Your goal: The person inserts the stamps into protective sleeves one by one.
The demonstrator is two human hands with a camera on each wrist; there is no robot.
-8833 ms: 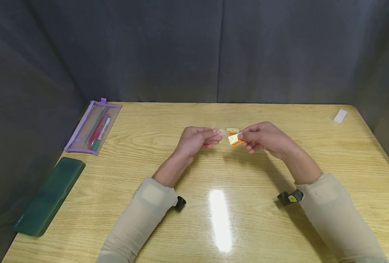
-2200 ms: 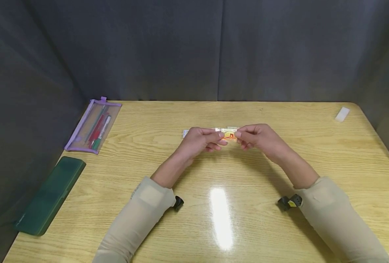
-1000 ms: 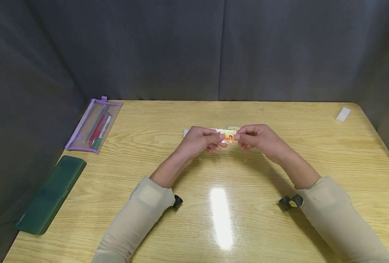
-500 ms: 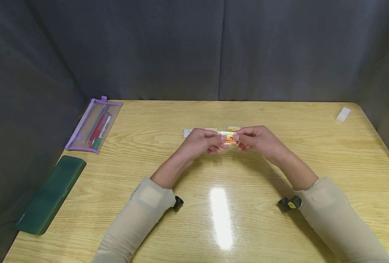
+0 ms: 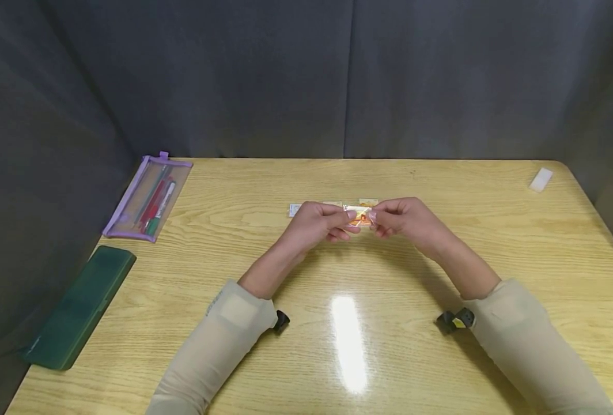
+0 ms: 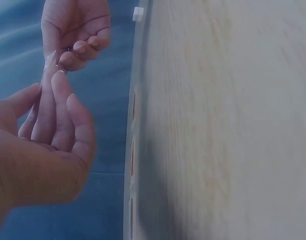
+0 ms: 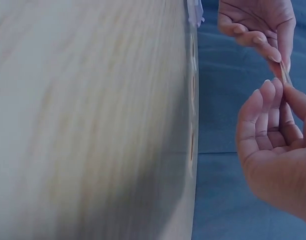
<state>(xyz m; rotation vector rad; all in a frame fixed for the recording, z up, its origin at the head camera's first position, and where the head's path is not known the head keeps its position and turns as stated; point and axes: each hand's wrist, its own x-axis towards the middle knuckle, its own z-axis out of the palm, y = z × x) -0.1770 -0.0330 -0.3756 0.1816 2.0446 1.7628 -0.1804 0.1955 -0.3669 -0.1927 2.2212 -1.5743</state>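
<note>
A small orange-and-yellow picture card in shiny clear plastic [image 5: 360,217] is held up between both hands over the far middle of the table. My left hand [image 5: 317,223] pinches its left end between thumb and fingers. At its right end, my right hand [image 5: 407,220] pinches with thumb and index finger. Seen from the left wrist, the plastic [image 6: 50,59] is nearly edge-on between the fingertips. Behind the hands lie a similar yellow card [image 5: 369,202], another [image 5: 332,203] partly covered by the left hand, and a small whitish one [image 5: 294,210].
A purple-edged mesh pouch [image 5: 148,197] with pens lies at the table's far left. Nearer on that side is a dark green case [image 5: 80,308]. A white block [image 5: 541,180] sits near the far right corner. Dark curtains [image 5: 234,80] surround the wooden table [image 5: 389,357].
Earlier, the left hand held clear plastic and the right an orange-yellow card, apart. Now both pinch one plastic-covered card. Over the last second the hands stay nearly still; glare on the plastic shifts.
</note>
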